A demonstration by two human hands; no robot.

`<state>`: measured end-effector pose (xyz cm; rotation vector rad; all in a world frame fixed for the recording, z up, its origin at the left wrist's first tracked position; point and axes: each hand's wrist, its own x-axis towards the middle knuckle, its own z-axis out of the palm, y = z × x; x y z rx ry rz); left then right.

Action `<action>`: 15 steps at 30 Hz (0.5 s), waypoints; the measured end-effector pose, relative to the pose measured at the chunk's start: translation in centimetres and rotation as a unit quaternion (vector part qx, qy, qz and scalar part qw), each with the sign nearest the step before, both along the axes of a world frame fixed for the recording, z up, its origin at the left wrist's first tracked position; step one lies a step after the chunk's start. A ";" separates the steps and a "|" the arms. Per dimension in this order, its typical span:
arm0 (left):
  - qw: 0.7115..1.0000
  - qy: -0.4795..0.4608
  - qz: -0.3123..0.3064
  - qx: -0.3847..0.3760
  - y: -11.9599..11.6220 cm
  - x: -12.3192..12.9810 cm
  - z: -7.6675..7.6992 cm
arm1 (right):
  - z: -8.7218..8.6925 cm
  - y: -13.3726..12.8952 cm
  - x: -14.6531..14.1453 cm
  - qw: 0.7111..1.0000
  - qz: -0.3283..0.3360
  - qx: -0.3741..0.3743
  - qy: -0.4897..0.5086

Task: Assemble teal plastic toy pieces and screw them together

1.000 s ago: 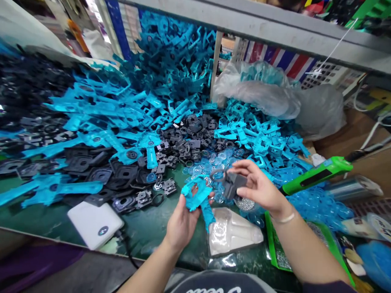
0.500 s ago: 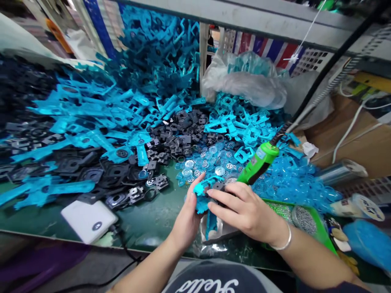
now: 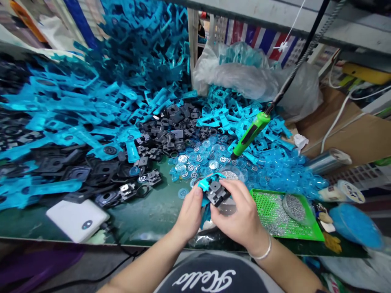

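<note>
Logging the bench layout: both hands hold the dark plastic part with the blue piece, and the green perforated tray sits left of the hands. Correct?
Not quite. The head view shows the green perforated tray to the right of the hands, not the left. The rest stands: the left hand and right hand hold the dark plastic part with the blue piece.

- White power bank (image 3: 77, 221) with black cable (image 3: 114, 240), on a green bench mat (image 3: 146, 221)
- Green-handled corded tool (image 3: 250, 135), tilted
- Green perforated tray (image 3: 293, 237) holding silver beads (image 3: 271, 211)
- Clear plastic bag (image 3: 235, 73) beside an upright post (image 3: 192, 40)
- Silver film roll (image 3: 328, 161)
- Striped cloth (image 3: 259, 40) behind
</note>
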<state>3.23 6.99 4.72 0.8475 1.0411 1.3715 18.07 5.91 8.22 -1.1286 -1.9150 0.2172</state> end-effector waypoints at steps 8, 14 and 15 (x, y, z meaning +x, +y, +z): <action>0.994 -0.023 -0.103 0.000 -0.6 -0.3 -1.2 | 0.7 0.3 3.7 0.978 0.190 0.041 -0.077; 0.992 -0.081 -0.089 0.027 -2.2 0.9 -2.0 | 1.1 -1.2 3.6 0.978 0.158 0.030 -0.135; 0.989 -0.108 -0.095 0.008 -2.2 1.2 -1.9 | 0.9 -1.5 3.5 0.978 0.150 0.027 -0.141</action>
